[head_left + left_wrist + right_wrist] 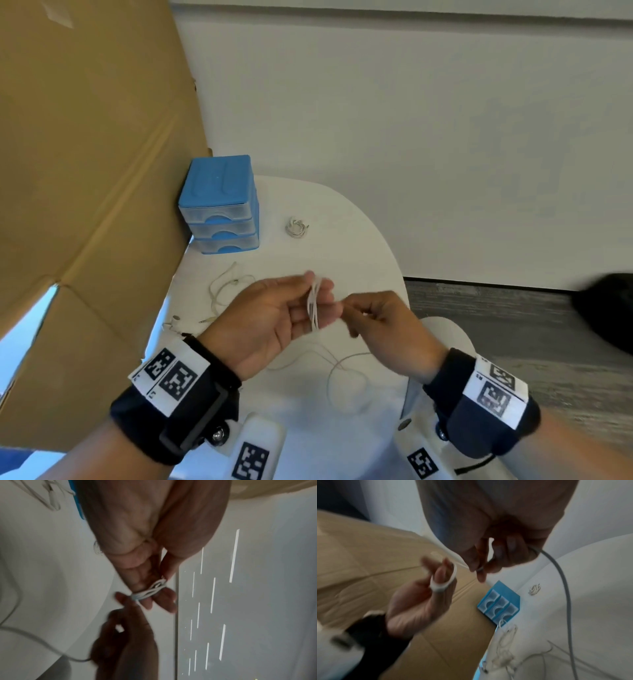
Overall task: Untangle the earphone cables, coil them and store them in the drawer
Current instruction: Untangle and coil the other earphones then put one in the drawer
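Left hand holds thin white earphone cable looped round its fingers; right hand, at 3 o'clock, pinches the slack strand. Finished coil lies at 12 o'clock on the smooth round table, blue plastic drawer unit at 11.

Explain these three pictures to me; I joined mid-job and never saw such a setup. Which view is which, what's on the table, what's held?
No machine: a person works bare-handed, wearing cameras. The wide picture is from the head; the other two look along each wrist. The left hand has a white earphone cable wound round its fingers; the right hand pinches its loose strand. On the white table lie a finished coil, a loose earphone set and a blue three-drawer unit, drawers closed.
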The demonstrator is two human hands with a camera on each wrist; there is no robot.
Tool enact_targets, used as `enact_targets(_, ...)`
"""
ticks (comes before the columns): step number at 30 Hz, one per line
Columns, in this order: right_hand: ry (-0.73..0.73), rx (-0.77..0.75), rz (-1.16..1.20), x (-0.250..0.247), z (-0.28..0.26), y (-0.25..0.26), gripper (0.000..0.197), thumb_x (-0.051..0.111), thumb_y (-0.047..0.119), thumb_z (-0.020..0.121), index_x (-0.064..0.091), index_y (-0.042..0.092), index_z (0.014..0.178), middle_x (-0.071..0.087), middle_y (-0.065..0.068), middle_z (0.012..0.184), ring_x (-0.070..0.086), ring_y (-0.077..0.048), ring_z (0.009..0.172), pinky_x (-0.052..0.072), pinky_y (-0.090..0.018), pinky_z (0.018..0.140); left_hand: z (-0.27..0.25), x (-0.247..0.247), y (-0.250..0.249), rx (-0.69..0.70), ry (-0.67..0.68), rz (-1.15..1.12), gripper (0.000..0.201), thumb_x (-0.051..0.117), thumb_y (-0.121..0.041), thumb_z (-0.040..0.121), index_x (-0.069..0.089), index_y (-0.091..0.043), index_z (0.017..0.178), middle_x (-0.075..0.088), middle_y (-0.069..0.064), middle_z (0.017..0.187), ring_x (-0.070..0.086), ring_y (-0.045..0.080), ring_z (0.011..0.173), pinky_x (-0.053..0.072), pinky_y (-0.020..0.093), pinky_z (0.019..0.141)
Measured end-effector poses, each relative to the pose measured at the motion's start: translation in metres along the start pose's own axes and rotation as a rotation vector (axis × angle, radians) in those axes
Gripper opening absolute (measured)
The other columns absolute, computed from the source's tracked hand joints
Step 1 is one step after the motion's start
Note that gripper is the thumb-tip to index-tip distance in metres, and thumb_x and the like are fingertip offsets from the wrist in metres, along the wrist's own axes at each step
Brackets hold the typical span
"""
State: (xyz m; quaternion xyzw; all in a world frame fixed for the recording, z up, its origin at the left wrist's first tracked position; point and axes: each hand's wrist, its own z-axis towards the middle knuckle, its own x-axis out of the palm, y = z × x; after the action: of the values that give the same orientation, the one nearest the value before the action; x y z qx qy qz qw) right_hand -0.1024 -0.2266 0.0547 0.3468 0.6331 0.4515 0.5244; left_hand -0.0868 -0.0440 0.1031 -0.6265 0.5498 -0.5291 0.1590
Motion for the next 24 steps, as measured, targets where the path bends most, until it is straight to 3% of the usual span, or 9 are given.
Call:
enact_targets(3,0.268,0.021,-0.122,0.017,-0.013,0.002,0.023,0.053,0.026,0.100,0.075,0.024,0.093,0.057,0.012,0.059,0.050,-0.002,0.055,0.042,-0.020,0.060,0.006,-0.006,-0.001,0.117,-0.053,-0.120,0.029,0.057,-0.019,0.082,0.065,0.005,0.098,0.074,0.017,0.092,0.073,0.028,0.093,0.058,0.032,0.084)
enact_targets(6,0.411,-0.035,-0.138,0.024,-0.024,0.020,0.025,0.048,0.029,0.102,0.071,0.018,0.101,0.061,0.009,0.065,0.049,-0.007,0.056,0.040,-0.018,0.057,0.009,-0.009,0.009,0.111,-0.130,0.045,0.024,0.050,-0.015,0.097,0.064,0.003,0.104,0.074,0.019,0.103,0.071,0.024,0.102,0.056,0.027,0.088)
enact_targets(9,0.392,-0.099,-0.032,0.009,-0.025,0.041,0.023,0.048,0.019,0.103,0.068,0.007,0.100,0.058,0.005,0.064,0.044,-0.005,0.053,0.037,-0.018,0.054,0.010,-0.011,0.024,0.144,-0.205,0.445,0.026,0.050,-0.016,0.099,0.070,-0.002,0.094,0.075,0.011,0.083,0.071,0.017,0.083,0.054,0.027,0.080)
enact_targets(11,0.274,-0.152,0.046,-0.008,-0.018,0.047,0.022,0.047,0.013,0.103,0.065,0.002,0.095,0.054,0.001,0.061,0.042,-0.003,0.053,0.036,-0.017,0.055,0.007,-0.008,0.028,0.125,-0.173,0.645,0.029,0.051,-0.017,0.099,0.069,0.000,0.084,0.068,0.009,0.070,0.064,0.018,0.070,0.051,0.030,0.073)
enact_targets(13,0.087,-0.149,0.077,-0.023,-0.008,0.042,0.023,0.046,0.010,0.103,0.064,0.001,0.092,0.049,0.002,0.056,0.038,-0.003,0.048,0.033,-0.015,0.050,0.002,0.000,0.026,0.012,-0.111,0.516,0.034,0.047,-0.016,0.100,0.066,0.002,0.078,0.063,0.012,0.064,0.065,0.024,0.063,0.054,0.030,0.068)
enact_targets(15,-0.062,-0.042,0.149,-0.029,0.003,0.025,0.024,0.048,0.015,0.103,0.065,0.003,0.090,0.045,0.004,0.051,0.032,-0.006,0.043,0.028,-0.016,0.044,-0.004,0.009,0.016,-0.084,-0.042,0.212,0.033,0.047,-0.018,0.099,0.064,-0.001,0.076,0.056,0.009,0.060,0.062,0.024,0.056,0.057,0.031,0.064)
enact_targets(18,-0.143,0.121,0.270,-0.019,0.010,0.001,0.023,0.052,0.018,0.100,0.068,0.015,0.083,0.042,0.004,0.048,0.029,-0.009,0.043,0.024,-0.018,0.040,-0.008,0.015,0.001,-0.063,0.011,-0.085,0.027,0.052,-0.023,0.091,0.064,-0.003,0.077,0.054,0.004,0.060,0.063,0.020,0.056,0.059,0.031,0.072)
enact_targets(21,-0.040,0.081,0.205,-0.001,0.002,-0.009,0.024,0.050,0.010,0.101,0.071,0.012,0.089,0.051,0.011,0.050,0.038,-0.006,0.046,0.032,-0.013,0.045,-0.004,0.010,-0.007,0.073,-0.044,-0.192,0.026,0.048,-0.017,0.095,0.065,0.002,0.091,0.069,0.010,0.074,0.074,0.025,0.077,0.057,0.033,0.085)
enact_targets(24,0.238,-0.006,0.064,0.020,-0.015,-0.002,0.023,0.050,0.012,0.102,0.070,0.002,0.100,0.057,0.012,0.058,0.046,0.000,0.053,0.038,-0.012,0.058,0.003,-0.002,-0.007,0.208,-0.113,-0.125,0.026,0.042,-0.012,0.100,0.062,0.004,0.104,0.074,0.015,0.093,0.072,0.027,0.098,0.055,0.033,0.091)
